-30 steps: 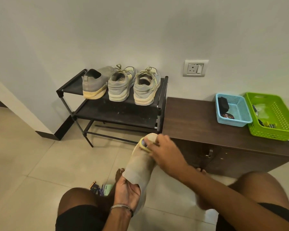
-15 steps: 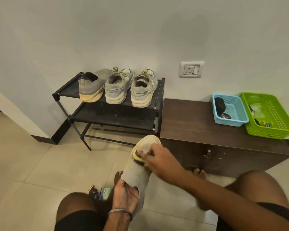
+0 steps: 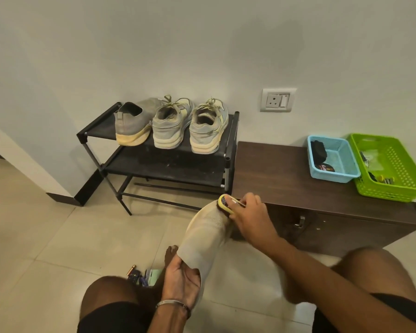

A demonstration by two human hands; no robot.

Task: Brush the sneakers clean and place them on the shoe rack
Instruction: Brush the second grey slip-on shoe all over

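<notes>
I hold a beige knit sneaker (image 3: 203, 233) up over the floor, toe pointing away from me. My left hand (image 3: 181, 282) grips its heel end, fingers reaching into the opening. My right hand (image 3: 249, 213) grips a yellow brush (image 3: 224, 203) and presses it against the toe. On the top shelf of the black shoe rack (image 3: 168, 164) stand three shoes: a grey slip-on sneaker (image 3: 132, 123) at the left and two laced grey sneakers (image 3: 172, 124) (image 3: 208, 127) beside it, heels toward me.
A low dark wooden cabinet (image 3: 286, 181) stands right of the rack, bearing a blue basket (image 3: 333, 158) and a green basket (image 3: 392, 168) with small items. Small objects (image 3: 143, 276) lie on the tiled floor by my left knee. A wall socket (image 3: 277, 100) sits above the cabinet.
My right hand slid the brush back down from the toe and then up to the toe tip again. The camera view shifted slightly; the left hand kept its hold on the heel.
</notes>
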